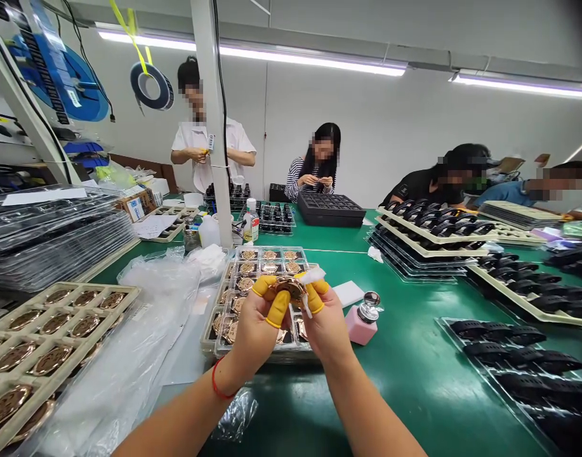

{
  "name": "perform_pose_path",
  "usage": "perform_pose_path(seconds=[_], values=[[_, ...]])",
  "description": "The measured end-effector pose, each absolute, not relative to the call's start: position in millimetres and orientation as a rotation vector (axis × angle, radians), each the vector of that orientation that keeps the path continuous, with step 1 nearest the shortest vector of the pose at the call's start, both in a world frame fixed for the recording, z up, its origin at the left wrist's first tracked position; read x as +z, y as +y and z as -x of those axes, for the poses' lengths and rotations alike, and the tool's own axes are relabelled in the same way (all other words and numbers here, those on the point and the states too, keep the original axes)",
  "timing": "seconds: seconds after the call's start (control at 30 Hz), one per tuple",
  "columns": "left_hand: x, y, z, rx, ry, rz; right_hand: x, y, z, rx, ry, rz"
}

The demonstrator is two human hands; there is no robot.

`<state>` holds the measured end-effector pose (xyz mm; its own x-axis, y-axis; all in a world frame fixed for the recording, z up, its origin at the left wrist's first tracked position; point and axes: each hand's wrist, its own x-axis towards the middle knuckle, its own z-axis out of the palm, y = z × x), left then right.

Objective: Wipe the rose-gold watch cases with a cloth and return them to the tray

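Note:
Yellow finger cots cover fingertips on both my hands. Between the thumb and fingers of my left hand [259, 317] is a round rose-gold watch case [291, 287], tilted in the air. My right hand [326, 317] pinches a white wipe [312, 275] against the case's right side. Below and behind the hands lies a clear plastic tray [209, 333] with similar rose-gold cases in its pockets; my hands hide part of it. Right of my right hand stands a pink pump bottle [362, 325] with a metal top, beside a white block [348, 293].
A beige tray of rose-gold cases [65, 289] and plastic film [162, 304] lie left, near stacked trays [57, 228]. A white post [219, 127] rises behind the clear tray. Trays of black watches [519, 349] fill the right. Several people sit or stand across the green table [414, 374].

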<state>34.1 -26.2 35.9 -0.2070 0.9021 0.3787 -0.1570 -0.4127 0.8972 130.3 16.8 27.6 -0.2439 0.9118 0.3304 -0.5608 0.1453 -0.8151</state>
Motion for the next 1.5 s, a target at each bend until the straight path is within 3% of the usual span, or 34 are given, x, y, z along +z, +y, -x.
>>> perform_pose_path(seconds=[0.2,0.43,0.73,0.93,1.17,1.33,1.5], values=[[40.3,-19.1,-31.8,1.802,0.932,-1.081,27.8,21.4,-132.3,1.434,-1.223,0.396],[34.9,-9.7,-27.4,1.735,0.935,-0.955,29.1,24.6,-144.9,1.107,-1.091,0.517],[32.3,-13.1,-13.8,1.451,1.195,-1.777,36.4,29.8,-156.3,1.179,-1.489,0.652],[30.3,-9.1,-2.2,1.18,1.413,-2.299,44.8,28.4,-162.3,0.785,-1.691,0.66],[34.2,-1.8,20.4,1.407,1.313,-2.722,40.8,24.8,-150.6,1.336,-1.612,0.522],[37.6,-2.7,29.3,1.263,1.206,-2.854,38.4,18.2,-148.9,1.062,-1.679,0.735],[41.8,-4.3,30.1,1.464,0.796,-2.768,45.8,21.5,-163.0,1.381,-1.746,0.52]])
